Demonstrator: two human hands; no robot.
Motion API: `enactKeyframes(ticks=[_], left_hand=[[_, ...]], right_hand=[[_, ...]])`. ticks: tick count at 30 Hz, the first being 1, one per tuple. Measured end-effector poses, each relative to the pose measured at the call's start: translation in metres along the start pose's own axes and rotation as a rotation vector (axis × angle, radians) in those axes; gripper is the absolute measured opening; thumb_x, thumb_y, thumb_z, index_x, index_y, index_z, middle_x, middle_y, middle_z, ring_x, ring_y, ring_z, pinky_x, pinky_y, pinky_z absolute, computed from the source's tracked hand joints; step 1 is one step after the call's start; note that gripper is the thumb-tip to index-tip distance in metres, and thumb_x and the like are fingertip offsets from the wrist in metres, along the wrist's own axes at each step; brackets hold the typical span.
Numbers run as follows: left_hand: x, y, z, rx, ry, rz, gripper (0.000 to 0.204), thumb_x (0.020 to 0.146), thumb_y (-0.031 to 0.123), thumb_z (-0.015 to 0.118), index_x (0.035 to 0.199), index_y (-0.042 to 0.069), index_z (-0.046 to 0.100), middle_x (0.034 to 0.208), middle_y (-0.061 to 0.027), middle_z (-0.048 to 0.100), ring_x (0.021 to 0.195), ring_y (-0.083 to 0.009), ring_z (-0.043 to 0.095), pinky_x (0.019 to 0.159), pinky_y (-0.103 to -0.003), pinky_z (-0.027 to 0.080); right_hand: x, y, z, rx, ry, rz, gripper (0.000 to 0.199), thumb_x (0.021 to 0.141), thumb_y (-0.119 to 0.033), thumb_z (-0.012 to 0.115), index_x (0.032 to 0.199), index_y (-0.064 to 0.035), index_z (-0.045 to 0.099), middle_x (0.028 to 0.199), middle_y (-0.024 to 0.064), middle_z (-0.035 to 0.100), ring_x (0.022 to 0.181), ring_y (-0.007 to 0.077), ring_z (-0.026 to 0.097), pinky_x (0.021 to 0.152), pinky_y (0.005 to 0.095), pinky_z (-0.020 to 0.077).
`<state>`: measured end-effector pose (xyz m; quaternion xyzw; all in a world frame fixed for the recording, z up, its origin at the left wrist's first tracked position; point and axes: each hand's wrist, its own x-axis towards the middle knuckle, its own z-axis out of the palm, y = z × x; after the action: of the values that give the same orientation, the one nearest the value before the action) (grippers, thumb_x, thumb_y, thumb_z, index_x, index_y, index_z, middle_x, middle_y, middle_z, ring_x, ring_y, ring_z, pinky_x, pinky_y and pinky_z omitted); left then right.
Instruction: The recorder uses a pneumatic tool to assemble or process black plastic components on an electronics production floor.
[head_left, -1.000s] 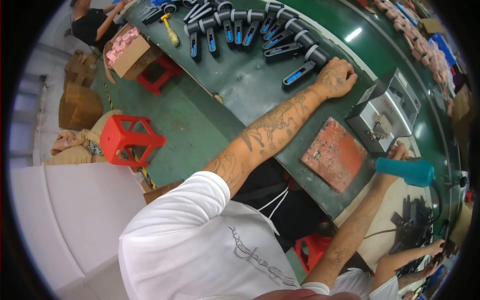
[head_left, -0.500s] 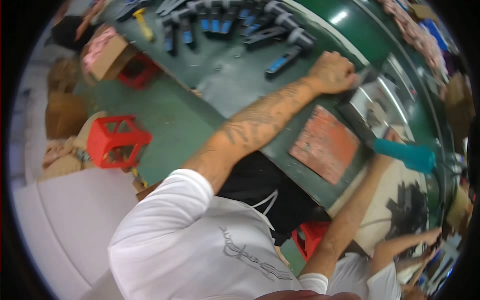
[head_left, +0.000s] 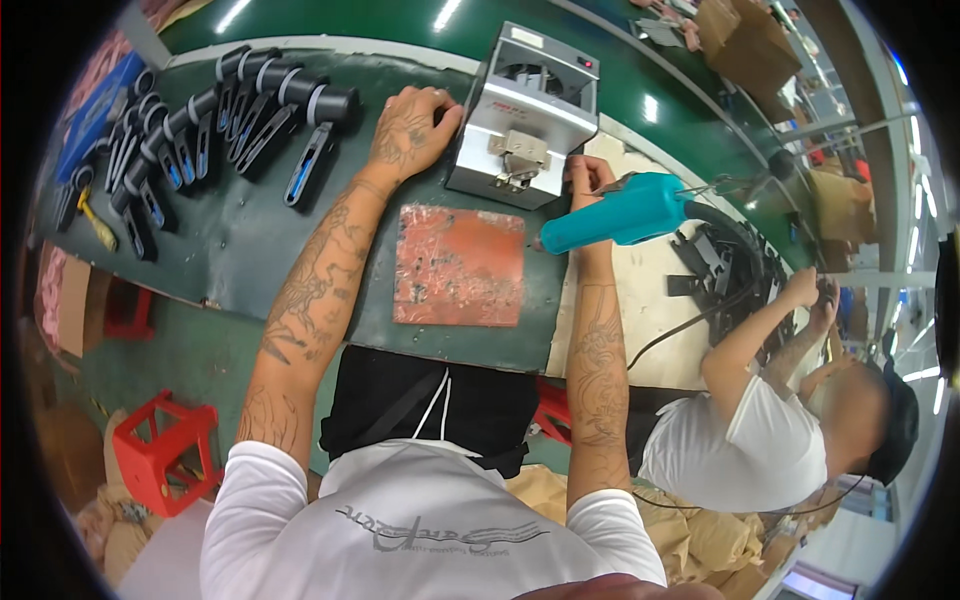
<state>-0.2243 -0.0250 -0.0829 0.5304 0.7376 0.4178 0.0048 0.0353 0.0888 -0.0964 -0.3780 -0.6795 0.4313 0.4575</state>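
My left hand (head_left: 412, 132) rests on the green bench, loosely curled with nothing visible in it, just left of a silver box-shaped machine (head_left: 510, 125) that looks like a screw feeder. On the machine's other side is my right hand (head_left: 590, 174), its fingers bent close to the casing. A teal electric screwdriver (head_left: 625, 212) hangs in front of that hand and forearm and covers part of them; I cannot tell whether the fingers touch the machine. Between my forearms lies a worn reddish square mat (head_left: 460, 265).
Black tools with cylindrical heads and blue-marked handles (head_left: 310, 165) line the bench's left side, near a yellow-handled tool (head_left: 97, 222). Black parts (head_left: 705, 265) lie on a pale surface to the right. A co-worker (head_left: 760, 420) sits there. A red stool (head_left: 165, 450) stands lower left.
My view has swung to the right and straightened, so the bench sits level. Both hands remain on either side of the machine, and the screwdriver still hangs by my right arm.
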Motion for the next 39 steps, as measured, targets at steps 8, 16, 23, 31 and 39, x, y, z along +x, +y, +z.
enactKeyframes(ticks=[8, 16, 23, 31, 39], left_hand=[[0.009, 0.009, 0.0, -0.001, 0.0, -0.011, 0.026, 0.096, 0.034, 0.063, 0.094, 0.01, 0.073, 0.099, -0.0079, 0.071, 0.106, -0.0295, 0.061, 0.1, -0.045, 0.044], [0.003, 0.0, -0.005, 0.033, 0.038, 0.001, 0.028, 0.096, 0.036, 0.062, 0.092, 0.011, 0.073, 0.094, -0.0069, 0.069, 0.103, -0.03, 0.062, 0.097, -0.047, 0.044], [0.008, 0.005, 0.006, -0.066, 0.114, 0.09, 0.025, 0.09, 0.03, 0.066, 0.084, 0.006, 0.073, 0.09, -0.0146, 0.071, 0.095, -0.038, 0.064, 0.089, -0.049, 0.051], [-0.001, 0.015, -0.017, 0.081, -0.016, 0.027, 0.023, 0.093, 0.027, 0.063, 0.09, 0.008, 0.074, 0.099, -0.0114, 0.069, 0.101, -0.0328, 0.063, 0.094, -0.044, 0.048], [-0.047, 0.044, -0.122, 0.4, 0.265, 0.177, 0.019, 0.088, 0.016, 0.073, 0.104, 0.006, 0.068, 0.11, -0.0091, 0.068, 0.104, -0.031, 0.064, 0.09, -0.043, 0.05]], right_hand=[[0.001, -0.012, -0.011, 0.224, -0.093, -0.029, 0.021, 0.1, -0.022, 0.071, 0.104, -0.0027, 0.067, 0.081, 0.0008, 0.066, 0.072, 0.0093, 0.062, 0.066, 0.0242, 0.0508], [0.0, 0.011, 0.001, -0.041, -0.051, -0.163, 0.017, 0.102, -0.021, 0.067, 0.106, -0.0041, 0.07, 0.09, 0.0019, 0.067, 0.084, 0.0121, 0.06, 0.077, 0.0256, 0.0475], [0.012, 0.021, -0.03, -0.628, -0.119, -0.456, 0.025, 0.098, -0.008, 0.058, 0.12, 0.0001, 0.066, 0.109, 0.0152, 0.068, 0.1, 0.0293, 0.063, 0.091, 0.0384, 0.0482], [-0.005, -0.021, -0.002, -0.208, -0.098, -0.103, 0.025, 0.105, -0.023, 0.06, 0.107, 0.0007, 0.068, 0.087, 0.0043, 0.061, 0.08, 0.0132, 0.052, 0.073, 0.0291, 0.0402], [-0.002, -0.01, -0.009, -0.034, -0.099, 0.047, 0.021, 0.104, -0.023, 0.062, 0.101, -0.0031, 0.07, 0.077, -0.0015, 0.056, 0.067, 0.0065, 0.043, 0.06, 0.0248, 0.0335]])
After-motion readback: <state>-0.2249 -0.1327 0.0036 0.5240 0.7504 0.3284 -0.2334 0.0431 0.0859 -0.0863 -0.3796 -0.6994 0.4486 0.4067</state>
